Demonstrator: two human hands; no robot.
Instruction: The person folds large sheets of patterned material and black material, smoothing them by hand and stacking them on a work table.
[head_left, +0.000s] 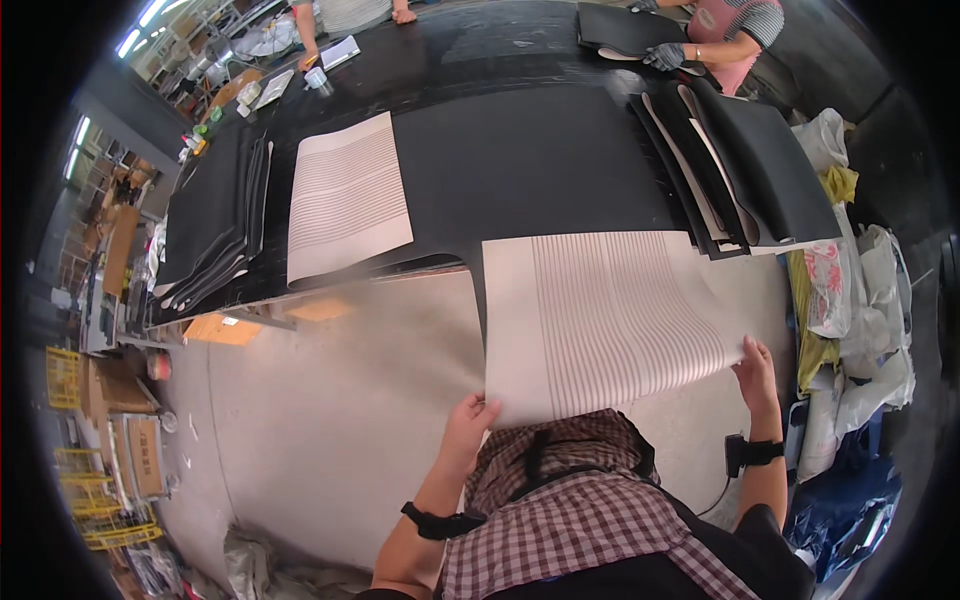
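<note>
Both of my hands hold the near edge of a pale sheet with dark parallel stripes, which sags between the table edge and my body. My left hand pinches its near left corner, thumb on top. At the near right corner, my right hand grips the edge, which curls up slightly. The far side of this sheet meets a large black sheet lying flat on the table; whether they are one piece I cannot tell. A second pale striped area lies face up on the left.
Folded black sheets are stacked on the left and right of the black table. Across it, one person's gloved hand rests on a black sheet; another person stands farther left. Plastic sacks line the right side.
</note>
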